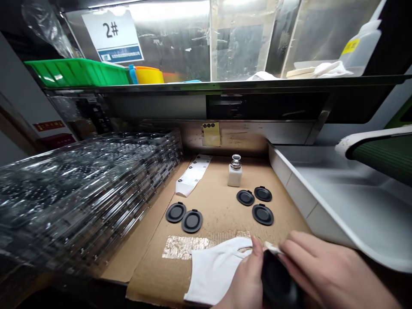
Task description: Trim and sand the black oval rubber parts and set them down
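Observation:
My left hand (pixel 247 274) is closed on the edge of a black oval plastic cap (pixel 277 279), its thumb along the near rim. Pinched in my right hand (pixel 317 262) is a small piece of white cloth (pixel 272 247), which touches the top of the cap. A larger white cloth (pixel 214 270) lies flat on the cardboard just left of my left hand. Beyond my hands lie similar black caps (pixel 263 214), three at the right and two black caps (pixel 192 221) at the left. A small white bottle with a metal top (pixel 234 171) stands upright behind them.
Stacked clear plastic trays (pixel 128 180) rise at the left. A light grey bin (pixel 322 201) borders the cardboard (pixel 219 210) at the right. A strip of labels (pixel 194 171) lies near the back. Overhead, a shelf (pixel 225 87) carries a green basket (pixel 83 73) and a squeeze bottle (pixel 362 49).

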`<control>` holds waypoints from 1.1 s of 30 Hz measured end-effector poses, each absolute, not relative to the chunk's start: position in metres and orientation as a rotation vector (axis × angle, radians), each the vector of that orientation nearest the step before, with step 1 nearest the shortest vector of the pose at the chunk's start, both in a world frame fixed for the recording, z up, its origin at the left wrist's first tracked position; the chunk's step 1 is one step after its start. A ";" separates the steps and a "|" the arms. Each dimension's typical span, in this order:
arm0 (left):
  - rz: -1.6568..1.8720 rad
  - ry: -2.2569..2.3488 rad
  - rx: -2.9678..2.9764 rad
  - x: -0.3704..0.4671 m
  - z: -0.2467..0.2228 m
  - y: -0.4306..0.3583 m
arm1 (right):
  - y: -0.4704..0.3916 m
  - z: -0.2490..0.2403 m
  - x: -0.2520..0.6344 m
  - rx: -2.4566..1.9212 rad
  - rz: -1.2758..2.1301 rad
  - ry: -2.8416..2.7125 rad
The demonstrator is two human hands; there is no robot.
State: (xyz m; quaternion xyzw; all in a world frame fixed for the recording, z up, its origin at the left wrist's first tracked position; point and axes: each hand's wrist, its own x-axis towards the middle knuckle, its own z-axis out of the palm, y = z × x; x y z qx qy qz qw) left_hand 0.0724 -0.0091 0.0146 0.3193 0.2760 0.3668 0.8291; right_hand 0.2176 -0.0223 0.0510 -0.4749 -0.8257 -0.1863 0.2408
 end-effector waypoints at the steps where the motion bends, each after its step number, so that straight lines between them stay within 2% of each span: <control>1: 0.834 0.635 0.720 0.071 0.011 -0.008 | -0.020 0.044 0.208 -1.290 -0.475 -2.321; 7: 0.904 0.824 0.734 0.050 0.000 0.002 | -0.008 0.012 0.187 -1.345 -0.394 -2.286; 14: 0.975 0.664 0.455 0.047 -0.016 0.011 | 0.005 0.014 0.192 -1.391 -0.553 -2.319; 22: 0.852 0.529 0.195 0.036 -0.019 0.017 | 0.044 0.055 0.237 -1.849 -1.117 -1.970; 30: 0.906 0.462 0.186 0.035 -0.020 0.015 | 0.073 -0.006 0.249 -1.991 -0.896 -2.176; 33: 0.908 0.485 0.195 0.034 -0.018 0.015 | 0.076 -0.012 0.257 -1.973 -0.851 -2.203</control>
